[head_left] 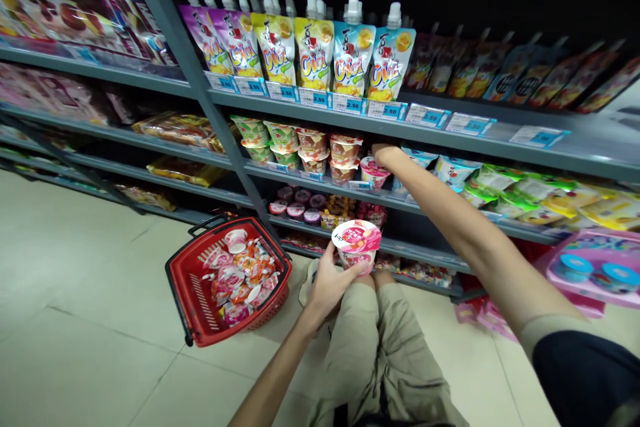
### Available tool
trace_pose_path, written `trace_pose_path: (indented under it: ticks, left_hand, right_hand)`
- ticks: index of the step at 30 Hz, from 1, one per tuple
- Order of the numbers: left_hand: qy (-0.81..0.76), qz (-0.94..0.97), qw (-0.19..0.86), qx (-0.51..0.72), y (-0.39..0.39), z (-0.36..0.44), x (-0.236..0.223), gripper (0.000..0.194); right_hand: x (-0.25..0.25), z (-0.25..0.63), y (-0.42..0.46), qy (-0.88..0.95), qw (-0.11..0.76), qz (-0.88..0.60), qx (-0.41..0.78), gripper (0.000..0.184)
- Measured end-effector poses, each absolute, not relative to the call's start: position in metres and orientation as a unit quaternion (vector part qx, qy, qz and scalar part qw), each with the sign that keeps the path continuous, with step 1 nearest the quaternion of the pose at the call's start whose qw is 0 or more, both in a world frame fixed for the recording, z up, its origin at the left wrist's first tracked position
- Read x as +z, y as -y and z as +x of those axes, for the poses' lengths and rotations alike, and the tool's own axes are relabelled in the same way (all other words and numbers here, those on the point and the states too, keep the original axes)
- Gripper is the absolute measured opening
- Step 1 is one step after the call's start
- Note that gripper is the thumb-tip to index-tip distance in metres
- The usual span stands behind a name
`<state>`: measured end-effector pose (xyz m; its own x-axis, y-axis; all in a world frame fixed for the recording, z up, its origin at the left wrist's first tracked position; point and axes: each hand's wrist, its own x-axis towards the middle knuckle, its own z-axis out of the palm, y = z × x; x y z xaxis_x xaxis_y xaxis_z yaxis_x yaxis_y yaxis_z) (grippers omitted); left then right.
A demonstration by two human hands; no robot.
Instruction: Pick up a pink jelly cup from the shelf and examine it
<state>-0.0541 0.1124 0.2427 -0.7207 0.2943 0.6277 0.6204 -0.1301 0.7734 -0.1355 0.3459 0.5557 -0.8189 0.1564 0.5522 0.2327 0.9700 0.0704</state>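
Two hands work at the shelves. At the centre of the frame the left hand (327, 283) grasps a pink cup (357, 245) above the knees. The right hand (386, 155), higher up, rests on another cup (374, 172) on the shelf (295, 177); its grip cannot be told. A red basket (195, 310) of cups sits at lower left.
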Motion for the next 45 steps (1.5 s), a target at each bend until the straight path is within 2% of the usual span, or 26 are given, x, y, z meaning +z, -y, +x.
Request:
trace_pose_path:
  ticks: [2,4,5,8,9,12,13,15,18,22,25,27,28,29,30,31,32,33,34,37,39,40,42,43,45]
  left_hand:
    - [0.644,-0.346,0.121,-0.671,-0.113,-0.051,0.247,0.085]
    - [0.634,-0.347,0.119,-0.681,-0.112,-0.049,0.249,0.085]
    - [0.631,-0.347,0.117,-0.684,-0.112,-0.049,0.249,0.085]
    - [0.634,-0.348,0.116,-0.681,-0.112,-0.050,0.248,0.087]
    - [0.634,-0.346,0.119,-0.682,-0.113,-0.051,0.247,0.087]
    - [0.628,-0.348,0.118,-0.686,-0.118,-0.051,0.245,0.084]
    - [0.630,-0.348,0.114,-0.684,-0.120,-0.049,0.244,0.083]
    - [0.635,-0.354,0.110,-0.678,-0.123,-0.046,0.243,0.084]
    - [0.634,-0.356,0.112,-0.677,-0.122,-0.042,0.241,0.083]
    - [0.626,-0.353,0.114,-0.686,-0.116,-0.040,0.240,0.088]
    - [0.611,-0.375,0.111,-0.689,-0.111,-0.040,0.248,0.086]
    - [0.589,-0.398,0.114,-0.694,-0.107,-0.040,0.258,0.086]
    - [0.573,-0.410,0.116,-0.701,-0.105,-0.040,0.263,0.085]
    - [0.557,-0.419,0.121,-0.707,-0.102,-0.041,0.270,0.084]
    - [0.545,-0.425,0.128,-0.711,-0.100,-0.042,0.276,0.083]
    - [0.536,-0.432,0.134,-0.713,-0.099,-0.043,0.283,0.083]
    - [0.538,-0.434,0.138,-0.709,-0.099,-0.044,0.289,0.084]
    - [0.541,-0.434,0.139,-0.706,-0.101,-0.045,0.295,0.088]
    - [0.545,-0.440,0.138,-0.701,-0.105,-0.046,0.300,0.088]
    - [0.554,-0.462,0.130,-0.681,-0.131,-0.048,0.311,0.074]
    - [0.543,-0.485,0.119,-0.675,-0.154,-0.049,0.316,0.069]
    - [0.529,-0.496,0.114,-0.679,-0.164,-0.049,0.317,0.073]
    - [0.495,-0.509,0.107,-0.696,-0.179,-0.049,0.322,0.095]
    - [0.483,-0.512,0.107,-0.703,-0.184,-0.050,0.325,0.102]
    - [0.474,-0.518,0.115,-0.703,-0.185,-0.051,0.333,0.103]
  right_hand:
    - [0.540,-0.112,-0.337,0.956,0.273,-0.091,-0.058,0.041]
    - [0.512,-0.094,-0.331,0.930,0.359,-0.039,-0.059,0.047]
    - [0.496,-0.087,-0.329,0.922,0.382,-0.024,-0.058,0.041]
    - [0.453,-0.081,-0.331,0.911,0.404,0.005,-0.079,0.058]
    - [0.445,-0.084,-0.333,0.907,0.413,0.004,-0.083,0.068]
    - [0.448,-0.101,-0.340,0.891,0.453,-0.010,-0.042,0.076]
    - [0.455,-0.108,-0.342,0.887,0.461,-0.021,-0.026,0.088]
    - [0.472,-0.120,-0.348,0.904,0.425,-0.051,0.010,0.100]
    - [0.491,-0.130,-0.354,0.941,0.334,-0.038,0.034,0.101]
    - [0.496,-0.135,-0.358,0.947,0.315,-0.036,0.045,0.110]
    - [0.482,-0.125,-0.356,0.940,0.337,-0.037,0.034,0.095]
    - [0.456,-0.105,-0.350,0.897,0.441,0.015,0.026,0.077]
    - [0.436,-0.091,-0.346,0.842,0.531,0.088,0.044,0.068]
    - [0.412,-0.075,-0.342,0.762,0.604,0.192,0.134,0.062]
    - [0.385,-0.058,-0.337,0.695,0.622,0.269,0.241,0.058]
    - [0.356,-0.042,-0.333,0.663,0.584,0.295,0.364,0.051]
    - [0.328,-0.028,-0.329,0.638,0.509,0.321,0.482,0.044]
    - [0.302,-0.016,-0.326,0.634,0.435,0.336,0.544,0.042]
    - [0.279,-0.007,-0.323,0.638,0.395,0.348,0.561,0.043]
    - [0.241,0.003,-0.319,0.622,0.325,0.384,0.600,0.065]
    - [0.239,-0.003,-0.318,0.591,0.341,0.371,0.630,0.074]
    - [0.243,-0.007,-0.318,0.578,0.366,0.347,0.641,0.074]
    - [0.255,-0.016,-0.320,0.561,0.399,0.286,0.666,0.075]
    - [0.261,-0.020,-0.321,0.554,0.393,0.268,0.683,0.078]
    - [0.272,-0.027,-0.321,0.526,0.363,0.265,0.722,0.083]
